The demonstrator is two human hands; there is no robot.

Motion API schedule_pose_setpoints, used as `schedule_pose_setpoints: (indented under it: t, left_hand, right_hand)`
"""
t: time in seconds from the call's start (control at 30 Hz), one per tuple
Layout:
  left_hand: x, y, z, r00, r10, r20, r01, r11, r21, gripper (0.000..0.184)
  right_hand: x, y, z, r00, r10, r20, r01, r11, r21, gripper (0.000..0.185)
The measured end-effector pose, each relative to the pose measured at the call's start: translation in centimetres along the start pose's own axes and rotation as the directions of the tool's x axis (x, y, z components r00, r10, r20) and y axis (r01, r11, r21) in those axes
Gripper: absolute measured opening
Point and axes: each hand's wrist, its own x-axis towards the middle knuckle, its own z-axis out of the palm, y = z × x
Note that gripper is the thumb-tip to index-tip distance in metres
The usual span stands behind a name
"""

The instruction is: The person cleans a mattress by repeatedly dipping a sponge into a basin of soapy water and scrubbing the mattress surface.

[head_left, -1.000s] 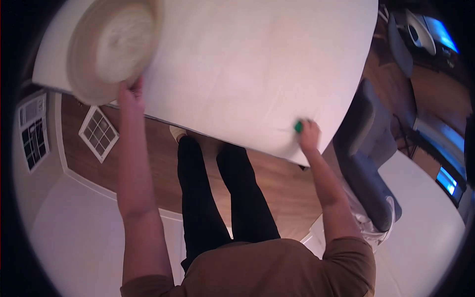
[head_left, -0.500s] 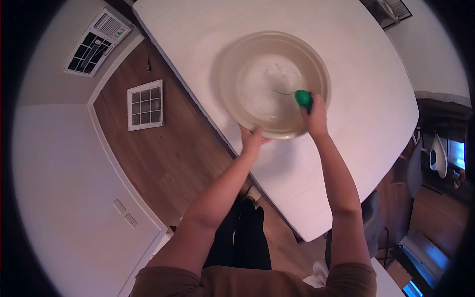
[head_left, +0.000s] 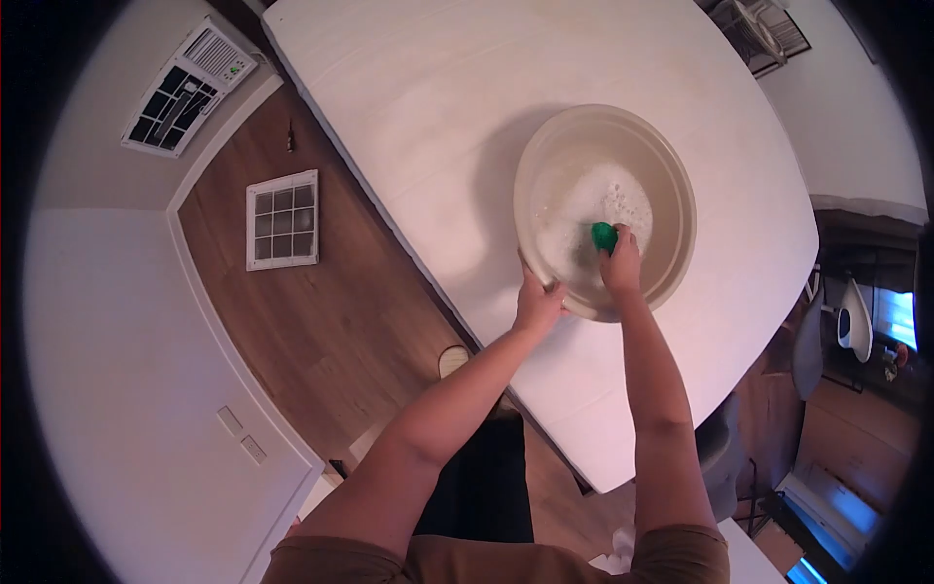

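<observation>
A round beige basin (head_left: 673, 156) with sudsy water (head_left: 589, 200) in it is on a wide white surface (head_left: 438, 127) and looks tilted. My left hand (head_left: 540, 302) grips its near left rim, with the thumb on the rim and the other fingers partly hidden beneath. Inside the basin, my right hand (head_left: 621, 268) is closed on a crumpled green scrubber (head_left: 604, 237), just over the suds near the close wall. Whether the scrubber touches the water I cannot tell.
A white-framed grille panel (head_left: 282, 221) and a screwdriver-like tool (head_left: 290, 136) lie on the wood floor (head_left: 331, 292) to the left. An air conditioner (head_left: 185, 92) with its front off is at the wall. A grey chair (head_left: 718, 457) stands close to the right.
The basin has shifted right and nearer to me and looks more tilted, my left hand moving along with it. My right hand has brought the green scrubber lower, over the suds.
</observation>
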Motion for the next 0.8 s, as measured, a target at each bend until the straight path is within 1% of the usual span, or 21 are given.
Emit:
schedule_pose_setpoints:
  t: [0.07, 0.1, 0.13, 0.2, 0.23, 0.3, 0.33, 0.37, 0.4, 0.47, 0.53, 0.57, 0.63, 0.67, 0.7, 0.73, 0.77, 0.8]
  left_hand:
    - [0.6, -0.4, 1.1, 0.999, -0.019, 0.025, 0.020, 1.000, -0.024, 0.095]
    - [0.6, 0.0, 1.5, 1.000, 0.000, 0.023, 0.000, 1.000, 0.006, 0.097]
    - [0.4, 0.2, 2.0, 1.000, 0.012, 0.020, -0.013, 0.999, 0.039, 0.099]
    - [-0.2, 0.5, 3.2, 1.000, -0.026, 0.007, 0.025, 1.000, 0.018, 0.100]
    - [0.3, 0.1, 3.8, 0.999, -0.052, -0.013, 0.052, 0.999, -0.010, 0.101]
    - [3.2, -4.6, 4.3, 0.996, 0.042, -0.073, -0.029, 0.986, 0.165, 0.105]
    - [2.7, -4.0, 4.9, 0.998, 0.034, -0.050, -0.026, 0.990, 0.140, 0.105]
    - [2.2, -2.3, 5.0, 0.999, 0.024, -0.026, -0.021, 0.993, 0.117, 0.106]
    - [2.7, -1.9, 5.0, 1.000, 0.003, 0.008, -0.003, 0.997, 0.080, 0.106]
    - [3.2, -1.5, 5.0, 0.999, 0.028, 0.025, -0.029, 0.998, 0.055, 0.104]
    - [3.2, -0.5, 4.2, 0.985, -0.052, 0.163, 0.043, 0.997, 0.062, 0.104]
    - [3.4, -0.2, 3.6, 0.985, -0.061, 0.161, 0.051, 0.997, 0.065, 0.104]
    - [3.2, -0.2, 3.1, 0.967, -0.044, 0.251, 0.050, 0.999, -0.015, 0.103]
    - [2.1, 0.3, 3.2, 0.968, -0.057, 0.244, 0.061, 0.998, -0.012, 0.103]
    - [0.4, 1.2, 3.3, 0.996, -0.033, 0.080, 0.032, 0.999, 0.011, 0.091]
    - [-1.0, 1.3, 2.9, 0.996, -0.001, -0.086, 0.005, 0.999, 0.039, 0.082]
    - [-1.9, 0.4, 1.6, 0.996, -0.009, -0.092, 0.013, 0.999, 0.042, 0.082]
    - [-2.7, -0.6, -0.4, 0.990, 0.097, -0.099, -0.086, 0.990, 0.108, 0.080]
  right_hand:
    - [0.0, 0.7, -2.2, 0.999, -0.034, -0.025, 0.034, 0.999, -0.002, 0.049]
    - [-0.3, 0.9, -3.1, 0.997, -0.061, -0.053, 0.058, 0.997, -0.057, 0.049]
    - [-0.9, 1.8, -3.6, 0.998, -0.052, -0.048, 0.049, 0.997, -0.056, 0.049]
    - [-2.1, 3.8, -5.0, 0.985, -0.056, 0.162, 0.087, 0.978, -0.188, 0.050]
    - [-2.1, 4.5, -5.7, 0.986, -0.044, 0.162, 0.075, 0.978, -0.194, 0.050]
    - [-3.5, 6.5, -6.9, 0.982, -0.001, 0.189, 0.037, 0.982, -0.187, 0.049]
    - [-4.6, 6.8, -7.8, 0.990, -0.052, 0.132, 0.080, 0.974, -0.212, 0.049]
    - [-5.9, 6.6, -9.0, 0.990, -0.137, -0.003, 0.135, 0.978, -0.156, 0.050]
    - [-7.4, 6.3, -10.4, 0.995, -0.096, -0.039, 0.091, 0.989, -0.113, 0.051]
    - [-12.5, 7.6, -12.3, 0.998, -0.023, -0.055, 0.022, 1.000, -0.009, 0.054]
    - [-19.6, 11.1, -11.7, 0.998, -0.064, -0.016, 0.065, 0.996, 0.068, 0.060]
    - [-23.3, 12.8, -11.0, 0.998, -0.043, 0.052, 0.040, 0.997, 0.063, 0.061]
    - [-31.0, 16.4, -10.4, 0.983, 0.017, 0.181, -0.025, 0.999, 0.042, 0.061]
    - [-34.5, 18.4, -10.4, 0.969, 0.054, 0.242, -0.063, 0.998, 0.028, 0.061]
    - [-37.9, 20.5, -10.5, 0.966, 0.075, 0.247, -0.074, 0.997, -0.014, 0.061]
    - [-40.6, 22.8, -10.7, 0.964, 0.093, 0.251, -0.082, 0.995, -0.056, 0.061]
    - [-43.0, 25.4, -10.7, 0.962, 0.089, 0.258, -0.064, 0.993, -0.103, 0.061]
    - [-44.4, 27.0, -10.7, 0.961, 0.084, 0.265, -0.045, 0.988, -0.149, 0.061]
